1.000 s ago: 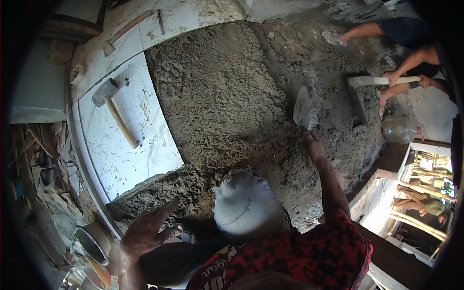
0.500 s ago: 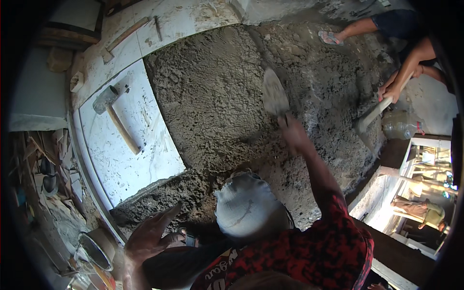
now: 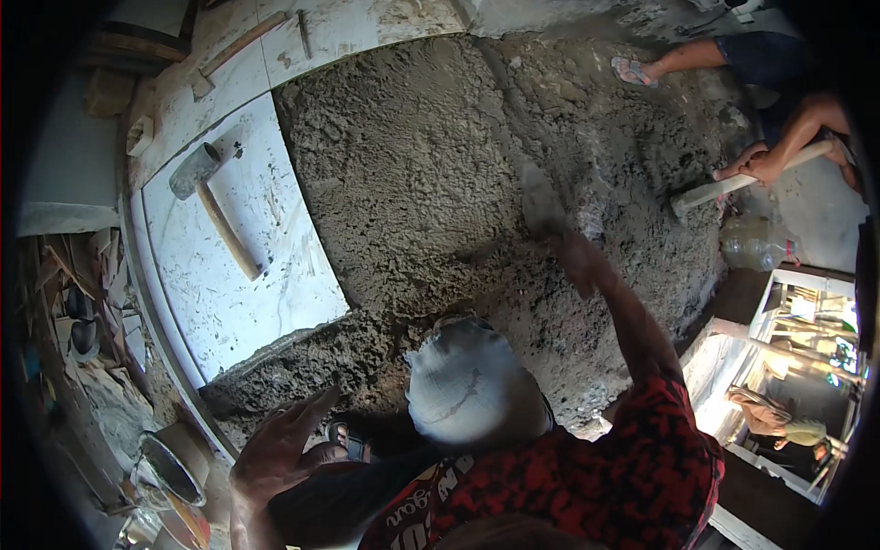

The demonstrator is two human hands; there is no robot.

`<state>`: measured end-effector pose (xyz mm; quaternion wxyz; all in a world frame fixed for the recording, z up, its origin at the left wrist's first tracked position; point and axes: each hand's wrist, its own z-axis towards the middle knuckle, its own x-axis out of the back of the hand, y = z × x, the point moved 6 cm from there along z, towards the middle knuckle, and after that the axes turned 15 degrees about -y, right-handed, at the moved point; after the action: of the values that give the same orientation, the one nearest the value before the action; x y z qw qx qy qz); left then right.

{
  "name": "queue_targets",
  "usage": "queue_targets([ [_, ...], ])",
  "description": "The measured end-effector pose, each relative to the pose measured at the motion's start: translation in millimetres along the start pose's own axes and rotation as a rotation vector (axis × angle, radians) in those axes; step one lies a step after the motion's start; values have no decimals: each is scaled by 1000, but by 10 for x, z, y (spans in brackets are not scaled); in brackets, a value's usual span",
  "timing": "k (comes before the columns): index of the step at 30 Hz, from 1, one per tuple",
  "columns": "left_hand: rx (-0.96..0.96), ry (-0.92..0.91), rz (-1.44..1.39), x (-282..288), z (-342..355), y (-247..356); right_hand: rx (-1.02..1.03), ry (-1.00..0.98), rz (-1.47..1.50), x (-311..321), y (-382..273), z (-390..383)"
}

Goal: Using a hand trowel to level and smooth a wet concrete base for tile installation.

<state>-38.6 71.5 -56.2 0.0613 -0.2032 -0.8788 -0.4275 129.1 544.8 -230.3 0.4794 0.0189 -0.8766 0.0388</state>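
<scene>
My right hand (image 3: 585, 264) grips a trowel (image 3: 543, 203), whose blade lies over the rough grey mortar bed (image 3: 403, 174); both are smeared by motion. My left hand (image 3: 284, 443), near my sandalled foot at the lower left, has its fingers stretched out and holds nothing. Left of the mortar, a rubber mallet (image 3: 218, 209) with a wooden handle rests on a large white tile (image 3: 275, 316) spotted with dirt. A pale, rounded, cloth-covered shape (image 3: 472, 380), apparently my knee, rises between my arms.
At the right, another person's hands (image 3: 761, 167) grip a wooden handle (image 3: 710, 194) reaching down to the mortar. Close by lies a clear plastic bottle (image 3: 752, 243). A hammer (image 3: 234, 55) lies on the far tiles. A bucket (image 3: 174, 463) stands at the lower left beside scattered debris.
My right hand and the trowel have moved right and slightly nearer to me. The other person's hands and handle have shifted. My left hand stays spread in nearly the same place.
</scene>
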Motion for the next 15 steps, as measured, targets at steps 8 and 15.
queue_targets([
  [8, -22, -14, 55, 4, 33, 123, -576, 166, 628, -459, -555, -107],
  [15, -20, 0, 20, -39, -43, 31, -560, -82, 1725, 273, -1075, 1322],
])
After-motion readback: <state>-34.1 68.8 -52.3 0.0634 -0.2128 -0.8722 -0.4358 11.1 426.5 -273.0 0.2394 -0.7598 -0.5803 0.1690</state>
